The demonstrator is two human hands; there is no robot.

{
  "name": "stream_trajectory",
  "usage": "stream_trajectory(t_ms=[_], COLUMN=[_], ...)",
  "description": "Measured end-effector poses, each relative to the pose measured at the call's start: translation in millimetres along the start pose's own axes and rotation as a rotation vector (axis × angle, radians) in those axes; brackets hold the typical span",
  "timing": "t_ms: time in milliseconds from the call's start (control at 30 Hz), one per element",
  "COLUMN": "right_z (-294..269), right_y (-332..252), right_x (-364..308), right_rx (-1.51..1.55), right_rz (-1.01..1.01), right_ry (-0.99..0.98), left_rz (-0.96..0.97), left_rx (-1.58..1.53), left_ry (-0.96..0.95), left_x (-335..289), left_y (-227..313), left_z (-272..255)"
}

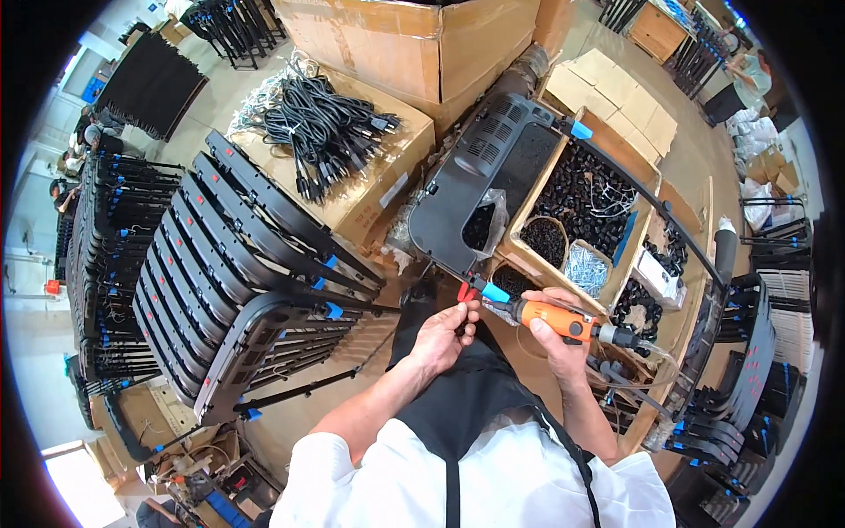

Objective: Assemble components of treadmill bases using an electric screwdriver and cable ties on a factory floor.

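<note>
My right hand (563,348) is wrapped round an orange power screwdriver (550,319). The tool lies nearly level, its tip toward my left hand and a clear hose running from its back end. My left hand (447,336) is closed, thumb and fingers pinching at a small red part (466,291). A blue-wrapped piece (495,291) sits between that part and the screwdriver's tip, at the near end of a black machine frame (440,231). Whether the tip touches anything is hidden.
To the right, a divided wooden box (526,211) holds black caps, silver screws (585,268) and dark screws. Black cables (330,123) lie on a carton (387,189) ahead left. Several black frames (207,273) stand stacked at left. A large carton (370,40) stands at the back.
</note>
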State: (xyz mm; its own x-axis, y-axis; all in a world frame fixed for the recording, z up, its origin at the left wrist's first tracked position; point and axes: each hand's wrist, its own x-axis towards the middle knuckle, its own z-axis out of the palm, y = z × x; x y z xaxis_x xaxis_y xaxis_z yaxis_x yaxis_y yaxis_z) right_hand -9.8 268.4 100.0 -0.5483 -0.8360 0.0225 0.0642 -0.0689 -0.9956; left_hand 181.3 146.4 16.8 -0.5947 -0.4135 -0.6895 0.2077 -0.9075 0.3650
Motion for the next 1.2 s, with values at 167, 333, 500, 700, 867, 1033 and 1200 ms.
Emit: stream_trajectory(t_ms=[167,333,500,700,867,1033,1200], right_z=[8.7,21.5,32.5,47.0,63.3,78.4,95.0], right_y=[5.0,6.1,7.5,6.3,6.4,4.4,-0.1], right_x=[-10.3,-12.4,-9.2,-1.2,14.0,31.7,46.8], right_rx=[-0.044,-0.080,-0.160,-0.251,-0.249,-0.347,-0.431], right_rz=[-0.013,-0.025,-0.085,-0.058,-0.024,-0.003,0.061], right_ry=[-0.111,-0.136,-0.124,-0.152,-0.107,-0.082,-0.081], left_rz=[-0.071,-0.114,-0.134,-0.224,-0.233,-0.173,-0.216], left_rx=[-0.033,-0.118,-0.200,-0.236,-0.231,0.095,0.141], left_ry=[-0.018,-0.029,-0.085,-0.195,-0.288,-0.223,-0.198], left_x=[4.5,7.0,16.7,30.9,41.2,30.8,27.4], left_y=[-3.3,3.7,8.4,22.2,29.0,41.8,57.8], left_z=[-12.6,5.0,-0.6,-14.5,-15.8,-16.4,-24.4])
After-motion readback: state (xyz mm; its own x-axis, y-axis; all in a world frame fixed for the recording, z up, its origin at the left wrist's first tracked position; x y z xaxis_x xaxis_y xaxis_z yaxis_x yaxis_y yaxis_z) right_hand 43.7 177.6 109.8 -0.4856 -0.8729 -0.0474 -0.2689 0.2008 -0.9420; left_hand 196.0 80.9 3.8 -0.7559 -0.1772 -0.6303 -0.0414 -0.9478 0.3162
